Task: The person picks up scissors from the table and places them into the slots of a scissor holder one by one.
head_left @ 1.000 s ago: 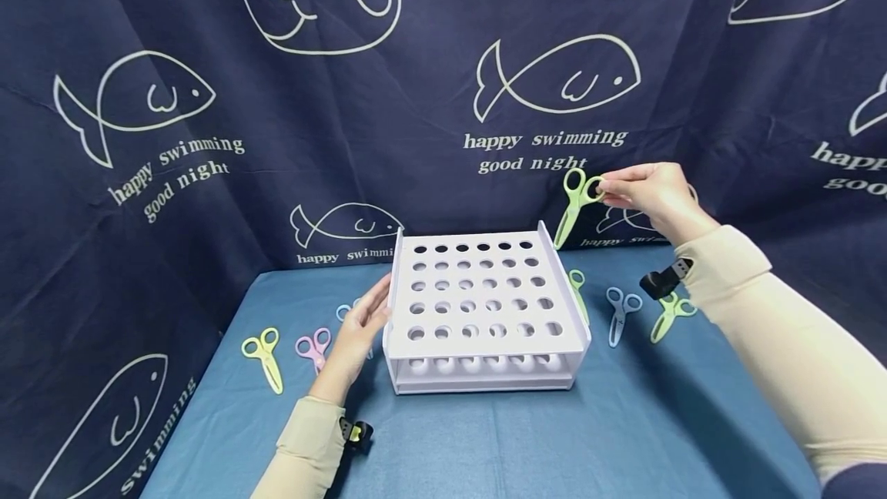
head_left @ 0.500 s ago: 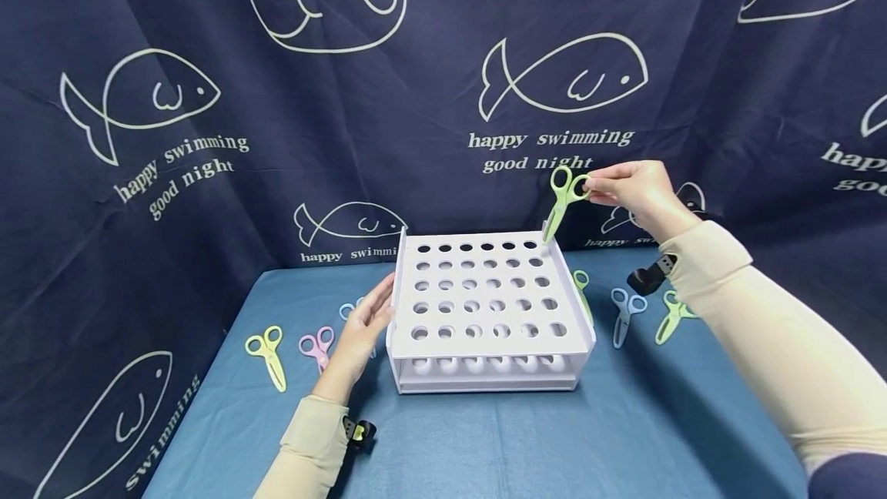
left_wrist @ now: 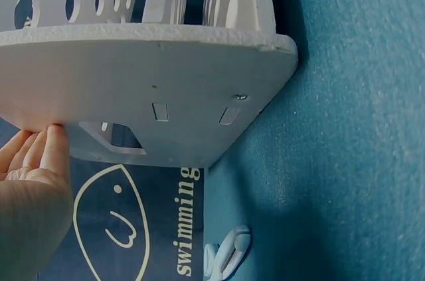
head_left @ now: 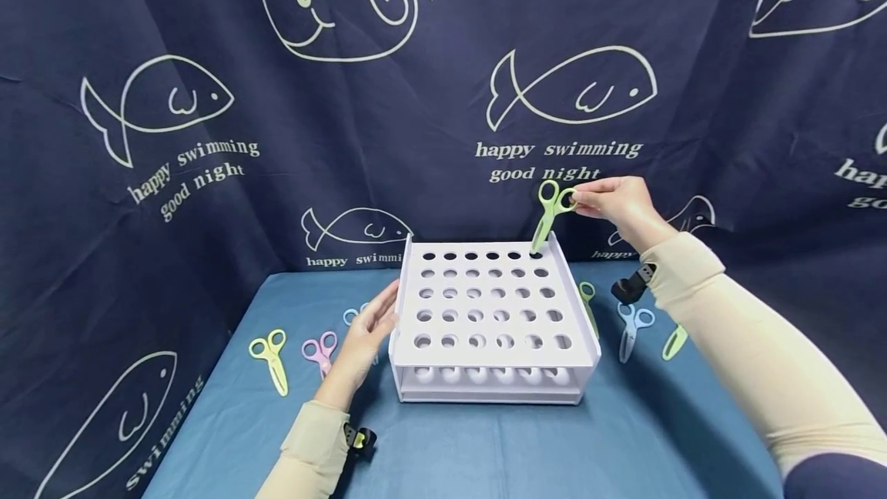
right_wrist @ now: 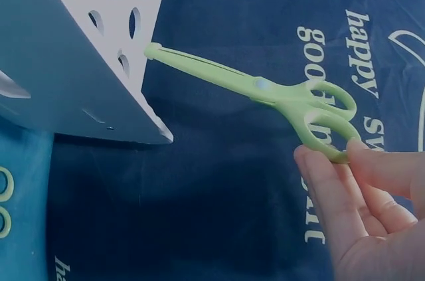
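With the right hand (head_left: 620, 202) I am pinching the green scissors (head_left: 548, 214) by the edge of one handle loop, the thumb and the fingers (right_wrist: 329, 191) closing on it from opposite sides. The scissors are hanging above the back right corner of the white rack (head_left: 485, 283), tilting so that the blades are pointing down and leftward. In the head view the blade tip is meeting the last hole of the back row; I cannot tell whether it is touching the rim or entering the hole.

The left hand (head_left: 366, 329) is resting against the rack's left side panel, its fingers (left_wrist: 56, 148) lying nearly straight and only touching the panel, gripping nothing. The rack itself is standing upright on the worktop (head_left: 471, 453), showing its rows of round holes on top.

To the left of the rack, yellow scissors (head_left: 272, 361) and pink scissors (head_left: 322, 361) are lying flat, and a blue pair (left_wrist: 240, 236) is partly hiding behind my left hand. To the right, a second green pair (head_left: 591, 314) is lying just beside the rack, then more blue scissors (head_left: 628, 333), then a third green pair (head_left: 674, 342), which my right sleeve (head_left: 734, 329) is partly covering. Behind everything, a dark blue curtain (head_left: 457, 98) is hanging with fish outlines.
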`<action>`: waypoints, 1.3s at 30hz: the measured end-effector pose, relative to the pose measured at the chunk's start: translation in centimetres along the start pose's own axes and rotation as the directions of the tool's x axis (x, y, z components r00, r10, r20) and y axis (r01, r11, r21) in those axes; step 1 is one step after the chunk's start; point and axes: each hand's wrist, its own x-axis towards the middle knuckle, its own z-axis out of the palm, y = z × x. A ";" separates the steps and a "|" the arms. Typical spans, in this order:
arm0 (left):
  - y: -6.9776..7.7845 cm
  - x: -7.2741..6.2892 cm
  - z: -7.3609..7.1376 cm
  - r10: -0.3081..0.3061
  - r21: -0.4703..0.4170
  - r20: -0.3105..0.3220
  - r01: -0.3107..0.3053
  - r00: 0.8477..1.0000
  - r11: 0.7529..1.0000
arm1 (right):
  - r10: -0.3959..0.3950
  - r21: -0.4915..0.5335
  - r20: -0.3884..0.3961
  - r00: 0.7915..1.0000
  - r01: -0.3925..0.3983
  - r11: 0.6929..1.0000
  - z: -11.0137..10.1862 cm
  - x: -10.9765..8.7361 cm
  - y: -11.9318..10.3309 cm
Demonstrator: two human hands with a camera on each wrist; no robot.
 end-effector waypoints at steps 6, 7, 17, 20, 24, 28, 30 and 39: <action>0.0 -0.2 0.0 0.002 -0.013 0.010 -0.002 1.000 1.000 | 0.011 0.027 -0.001 1.000 -0.011 1.000 0.5 0.3 0.5; 0.1 -0.2 0.0 0.002 -0.015 0.011 -0.002 1.000 1.000 | 0.010 0.034 -0.001 1.000 -0.010 0.999 0.6 0.3 0.5; 0.1 -0.1 0.1 0.012 -0.017 0.011 -0.011 1.000 1.000 | 0.017 0.069 0.027 1.000 -0.018 0.997 1.3 1.0 0.8; 0.1 -0.1 0.1 0.004 -0.007 0.010 -0.004 1.000 1.000 | 0.027 0.072 0.029 0.999 -0.029 0.997 1.5 1.1 1.0; 0.1 -0.1 0.1 0.000 0.003 0.008 0.000 1.000 1.000 | 0.030 0.072 0.030 0.999 -0.032 0.997 1.9 1.4 1.3; 0.0 -0.2 0.0 0.010 0.000 0.013 -0.010 1.000 1.000 | 0.037 0.092 0.038 0.999 -0.040 0.995 2.3 1.6 1.7; 0.0 -0.1 0.0 0.012 -0.001 0.016 -0.012 1.000 1.000 | 0.036 0.101 0.044 0.998 -0.041 0.994 2.4 1.7 1.9; 0.0 -0.1 0.1 0.003 0.001 0.009 -0.003 1.000 1.000 | 0.033 0.045 0.062 0.998 -0.035 0.998 3.0 1.7 2.9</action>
